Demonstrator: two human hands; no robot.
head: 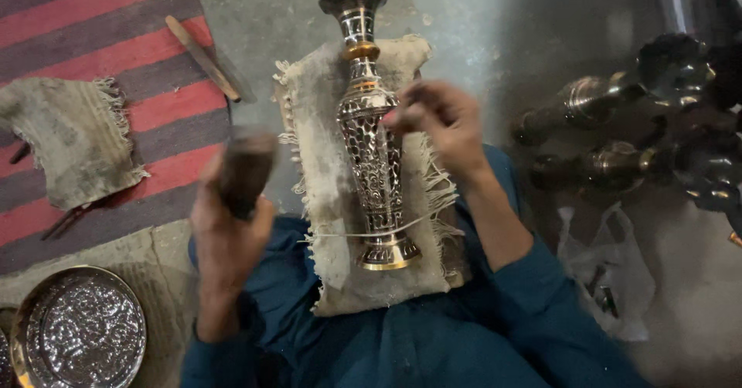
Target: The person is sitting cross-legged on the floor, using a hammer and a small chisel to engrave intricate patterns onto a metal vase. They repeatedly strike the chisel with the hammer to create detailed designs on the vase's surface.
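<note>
- Brass, black-patterned tall engraved vase (372, 141) lies on a frayed beige cloth pad (332, 202) over the lap.
- Right hand (440, 121): fingers pinched together against the vase's middle.
- Left hand (228, 226): fingers wrapped round a dark wooden mallet (246, 168).

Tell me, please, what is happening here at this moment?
A person in blue sleeves sits with an engraved metal vase lying on a worn cloth pad across the lap. The right hand rests against the vase's middle, fingers pinched as if around a small tool, too blurred to tell. The left hand grips a dark wooden mallet, raised. More vases lie to the right, an engraved plate at lower left.
</note>
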